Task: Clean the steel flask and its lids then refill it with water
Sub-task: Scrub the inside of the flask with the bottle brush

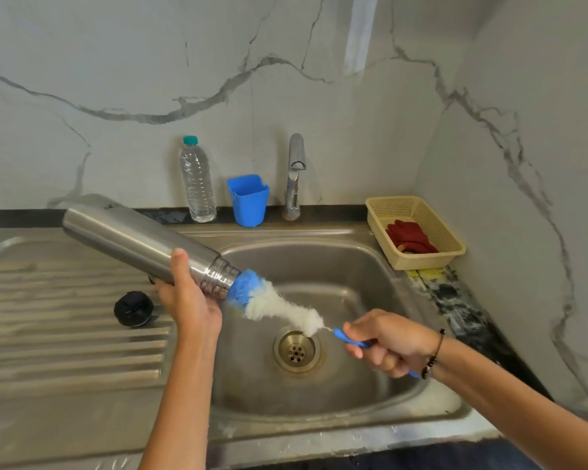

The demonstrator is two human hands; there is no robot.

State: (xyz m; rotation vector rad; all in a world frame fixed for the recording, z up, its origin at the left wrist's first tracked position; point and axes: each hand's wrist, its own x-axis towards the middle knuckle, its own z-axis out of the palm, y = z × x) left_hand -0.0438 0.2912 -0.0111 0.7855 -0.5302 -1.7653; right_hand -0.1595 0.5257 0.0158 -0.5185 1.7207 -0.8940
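Head view. The left hand (187,293) is clamped around the steel flask (143,242) just behind its threaded neck, holding it tilted over the left edge of the sink (370,266), mouth pointing down and right toward the basin, base raised to the far left. The right hand (387,344) is closed on the blue handle of a bottle brush (275,305), whose blue and white bristle head lies partly at the flask mouth; only the blue tip meets the opening, and most of the white bristles are outside it, above the drain (297,351). A dark lid (133,308) rests on the ribbed draining board (65,334), near left of the flask hand and apart from it. At the far side stand a clear plastic water bottle (197,184), a blue cup (248,200) and the tap (296,174), from which no water is seen running. A cream basket (418,232) holding something red sits on the counter (455,300) at the far right.

Step in hand, as judged: scrubbing the inside of the flask, an early stage with lid cleaning and refilling not yet done. The next move calls for the brush to travel along the flask's axis so the bristles pass the narrow neck, while the left hand keeps the flask steady against the push.
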